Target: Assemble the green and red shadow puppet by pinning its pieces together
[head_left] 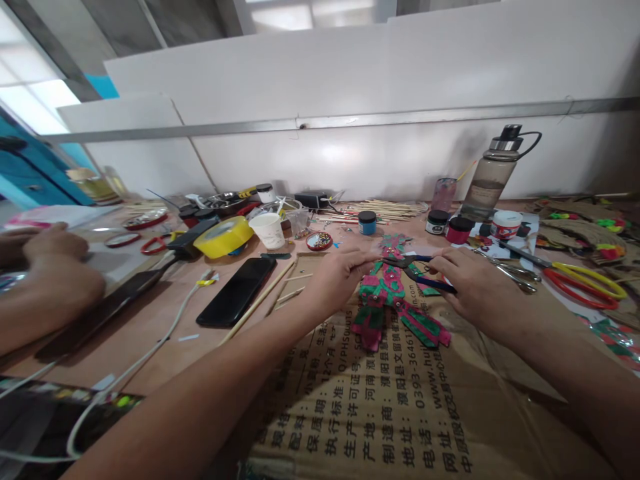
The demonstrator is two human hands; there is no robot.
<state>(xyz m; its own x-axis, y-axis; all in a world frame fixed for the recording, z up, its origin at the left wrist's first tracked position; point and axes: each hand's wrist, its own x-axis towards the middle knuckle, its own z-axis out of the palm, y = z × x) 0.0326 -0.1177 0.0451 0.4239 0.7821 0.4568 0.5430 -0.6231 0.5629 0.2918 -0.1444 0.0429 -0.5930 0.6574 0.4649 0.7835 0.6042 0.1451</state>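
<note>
A pink and green jointed figure (383, 289) lies on a printed cardboard sheet (380, 400). My right hand (457, 272) is closed on the dark blue handles of a pair of pliers (407, 265), whose jaws point left over the figure's upper part. At the jaws, my left hand (347, 270) pinches at the figure's upper left side; what sits between the fingertips is too small to make out. The figure's legs spread toward me, with small round fasteners at the joints.
Left of the cardboard are a black phone (236, 293), yellow tape (223, 237) and a paper cup (267, 231). Paint jars (367, 223), a bottle (493, 175) and scissors (583, 283) stand or lie behind and right. Another person's hands (55, 260) are at far left.
</note>
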